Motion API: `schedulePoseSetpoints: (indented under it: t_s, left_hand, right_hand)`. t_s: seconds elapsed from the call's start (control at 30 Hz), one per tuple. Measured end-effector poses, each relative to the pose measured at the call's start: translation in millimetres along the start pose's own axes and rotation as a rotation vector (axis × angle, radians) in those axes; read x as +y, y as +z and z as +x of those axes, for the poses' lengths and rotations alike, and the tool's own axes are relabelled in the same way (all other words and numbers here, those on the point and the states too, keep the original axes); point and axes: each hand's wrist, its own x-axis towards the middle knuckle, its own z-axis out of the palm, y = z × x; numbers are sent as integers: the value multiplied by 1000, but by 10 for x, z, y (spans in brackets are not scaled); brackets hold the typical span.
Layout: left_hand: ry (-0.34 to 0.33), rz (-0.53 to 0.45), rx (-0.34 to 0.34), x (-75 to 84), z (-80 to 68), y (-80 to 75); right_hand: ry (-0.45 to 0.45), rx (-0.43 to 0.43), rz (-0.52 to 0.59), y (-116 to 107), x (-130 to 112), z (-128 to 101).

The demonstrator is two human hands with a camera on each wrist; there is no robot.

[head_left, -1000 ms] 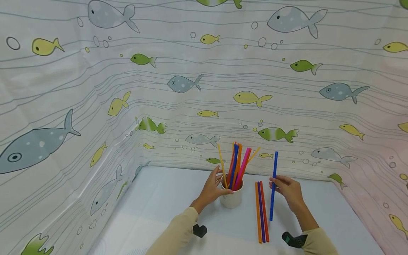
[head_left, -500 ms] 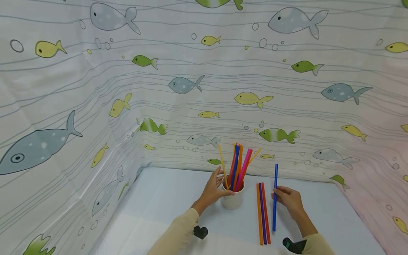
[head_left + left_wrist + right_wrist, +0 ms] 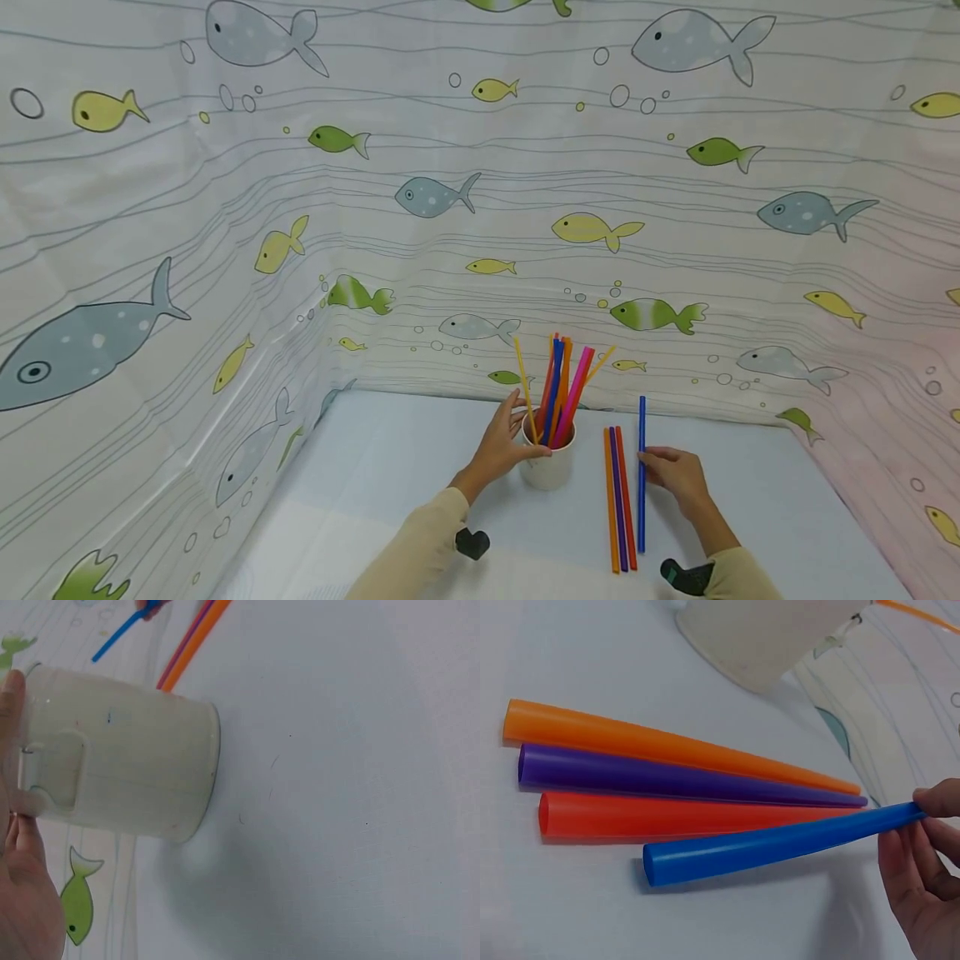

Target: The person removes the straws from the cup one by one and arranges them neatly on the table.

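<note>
My left hand (image 3: pixel 495 444) grips a white cup (image 3: pixel 546 475) at its rim, thumb on the near side and fingers behind. Colourful straws (image 3: pixel 576 392) in pink, orange, blue, red and yellow stand in the cup. In the left wrist view the cup (image 3: pixel 142 761) shows a small handle. My right hand (image 3: pixel 678 477) pinches a blue straw (image 3: pixel 642 508) between thumb and fingers. Beside it lie an orange straw (image 3: pixel 630 736), a purple straw (image 3: pixel 630 772) and a red straw (image 3: pixel 630 817), side by side. In the right wrist view the blue straw's near end sits close over the table.
The white table (image 3: pixel 405 458) reaches back to a fabric wall (image 3: pixel 525 192) printed with fish, which also rises on the left and right. Dark wrist devices, one on the left sleeve (image 3: pixel 420 533), one at the right sleeve (image 3: pixel 742 575), stick out over the table.
My right hand has lowered the blue straw toward the table and brought it nearer the row of straws. The left hand has stayed on the cup.
</note>
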Motion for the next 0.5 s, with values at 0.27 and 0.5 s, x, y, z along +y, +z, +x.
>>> schedulePoseSetpoints:
  t_s: [0.27,0.5]
  left_hand:
    - [3,8,2,20,-10,-1]
    - [2,-8,4,9,-17,-7]
  right_hand:
    - [-19,-22,-55,25,34,-40]
    - [-25,-23,-180,36,104,-47]
